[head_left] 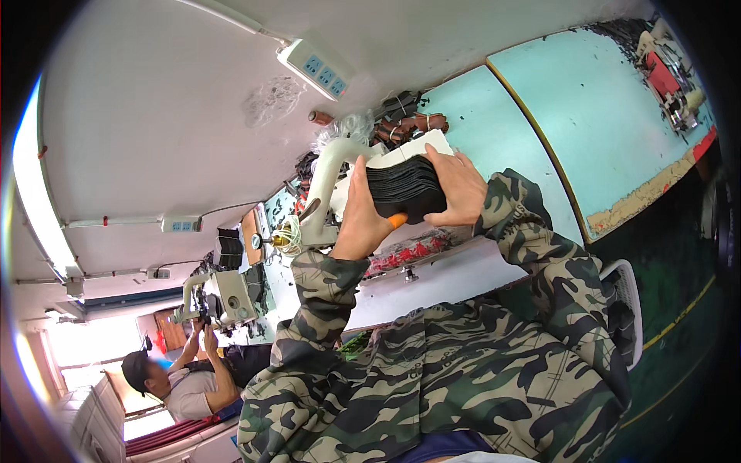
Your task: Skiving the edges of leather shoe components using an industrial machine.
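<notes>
Between my two hands is a stack of thin black sheet pieces (407, 187), their layered edges facing up. My left hand (361, 217) grips its left side, with an orange cover (397, 221) on the thumb. My right hand (461, 190) is closed round the right side, fingers along the far edge and thumb at the near corner. Just left of the stack rises the curved cream arm of a machine (330, 174), partly hidden behind my left hand. A white block-like surface (438, 142) shows behind the stack.
Brown and black bundled pieces (417, 127) lie behind the machine. A light blue table (571, 100) stretches right to a machine with a red part (662, 73). Red scraps (401, 256) line the near edge. At lower left a co-worker (193, 386) handles another machine (230, 299).
</notes>
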A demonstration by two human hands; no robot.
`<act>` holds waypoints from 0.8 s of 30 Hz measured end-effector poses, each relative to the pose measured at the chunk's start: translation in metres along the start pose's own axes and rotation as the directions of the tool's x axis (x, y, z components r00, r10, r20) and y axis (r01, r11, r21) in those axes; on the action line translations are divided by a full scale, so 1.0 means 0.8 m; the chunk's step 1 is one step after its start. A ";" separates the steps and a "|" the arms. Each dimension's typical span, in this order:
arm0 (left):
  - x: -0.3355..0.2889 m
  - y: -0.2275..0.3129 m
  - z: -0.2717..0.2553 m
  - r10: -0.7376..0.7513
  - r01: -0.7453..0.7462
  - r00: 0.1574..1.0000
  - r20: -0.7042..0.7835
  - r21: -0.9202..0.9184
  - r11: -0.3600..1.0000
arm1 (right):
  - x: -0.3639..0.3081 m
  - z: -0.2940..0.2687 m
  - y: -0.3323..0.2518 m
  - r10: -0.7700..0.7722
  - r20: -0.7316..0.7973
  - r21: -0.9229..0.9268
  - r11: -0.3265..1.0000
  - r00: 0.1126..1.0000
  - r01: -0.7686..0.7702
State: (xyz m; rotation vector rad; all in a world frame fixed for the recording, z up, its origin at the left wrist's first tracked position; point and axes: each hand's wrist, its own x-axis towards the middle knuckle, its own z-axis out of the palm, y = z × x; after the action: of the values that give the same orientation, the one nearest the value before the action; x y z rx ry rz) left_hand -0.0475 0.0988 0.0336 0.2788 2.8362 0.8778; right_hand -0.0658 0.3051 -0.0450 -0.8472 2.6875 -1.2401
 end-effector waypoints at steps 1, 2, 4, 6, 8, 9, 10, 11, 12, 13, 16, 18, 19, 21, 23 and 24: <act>-0.004 -0.003 0.002 -0.006 0.006 1.000 -0.005 0.002 1.000 | 0.000 -0.001 -0.001 0.003 -0.028 -0.039 0.999 1.000 -0.004; -0.007 -0.006 0.007 0.020 -0.019 1.000 -0.019 0.049 0.999 | 0.004 0.002 -0.003 0.027 0.002 -0.029 0.999 1.000 -0.027; -0.012 0.012 0.009 0.025 -0.028 0.999 0.035 0.095 0.995 | -0.001 0.006 -0.001 -0.005 -0.061 -0.032 0.999 0.998 0.003; -0.012 0.022 0.001 0.025 -0.040 0.998 0.066 0.242 0.969 | -0.001 0.004 -0.002 -0.047 -0.124 -0.037 0.998 0.991 0.043; -0.012 0.024 -0.004 0.112 -0.133 0.991 0.074 0.481 0.867 | 0.003 -0.009 -0.005 -0.032 0.089 0.171 0.985 0.995 0.016; -0.011 0.027 -0.007 0.110 -0.131 0.991 0.073 0.482 0.866 | 0.002 -0.009 -0.004 -0.034 0.090 0.172 0.985 0.995 0.018; -0.011 0.032 -0.011 0.122 -0.148 0.989 0.084 0.535 0.832 | 0.001 -0.009 -0.002 -0.093 0.052 0.120 0.989 0.994 0.087; -0.010 0.035 -0.013 0.133 -0.164 0.986 0.096 0.585 0.794 | -0.001 -0.009 -0.001 -0.154 0.017 0.064 0.986 0.988 0.152; -0.006 0.034 -0.009 0.155 -0.164 0.986 0.067 0.598 0.784 | -0.001 -0.005 -0.002 -0.129 0.002 0.035 0.991 0.992 0.129; -0.007 0.035 -0.005 0.156 -0.165 0.985 0.068 0.599 0.783 | -0.002 -0.001 -0.005 -0.129 0.001 0.036 0.991 0.992 0.129; -0.010 0.043 -0.002 0.278 -0.295 0.952 0.125 0.610 0.736 | -0.009 0.003 -0.004 -0.138 -0.026 -0.022 0.990 0.990 0.138; -0.013 0.035 -0.002 0.288 -0.302 0.950 0.119 0.577 0.759 | -0.011 -0.001 0.007 -0.147 0.047 -0.013 0.989 0.988 0.148; -0.015 0.033 -0.003 0.295 -0.306 0.949 0.110 0.545 0.781 | -0.011 -0.002 0.008 -0.160 0.121 -0.003 0.987 0.980 0.161; -0.024 0.036 -0.004 0.311 -0.350 0.937 0.162 0.496 0.795 | -0.013 0.002 0.001 -0.151 0.097 0.066 0.987 0.984 0.145; -0.028 0.029 -0.004 0.330 -0.392 0.920 0.212 0.437 0.810 | -0.015 0.005 -0.004 -0.135 0.077 0.132 0.984 0.988 0.124; -0.029 0.023 -0.009 0.329 -0.370 0.929 0.170 0.424 0.827 | -0.014 0.005 -0.008 -0.171 0.061 0.107 0.981 0.983 0.164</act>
State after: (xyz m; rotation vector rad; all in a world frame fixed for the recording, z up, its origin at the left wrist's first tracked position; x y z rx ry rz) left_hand -0.0240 0.1045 0.0522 0.8992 2.9115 0.2203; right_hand -0.0522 0.3044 -0.0447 -1.1005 2.5187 -1.3401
